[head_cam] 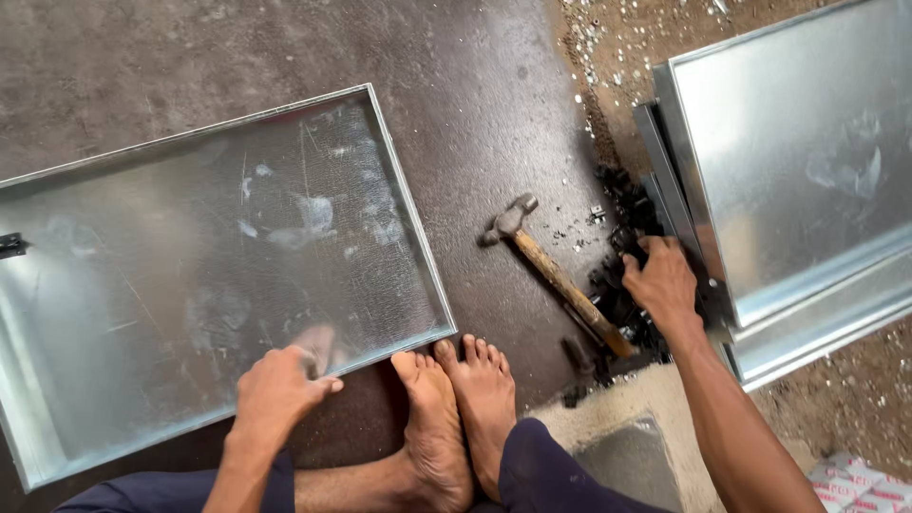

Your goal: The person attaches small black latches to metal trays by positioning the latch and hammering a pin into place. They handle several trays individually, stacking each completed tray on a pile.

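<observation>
Head view: a metal tray [204, 275] is being steadied on the dark floor [475, 95] by the left hand [275, 391], fingers curled over its near rim.
Thin, stiff, light sheet is being judged, slippery and sharp-edged; the folded rim is best gripped. The right hand [662, 282] is being pressed, half-closed, into small black parts [617, 285] beside the hammer [556, 271]; whether anything is pinched cannot be told. The second tray [798, 171] is being cut off.
</observation>
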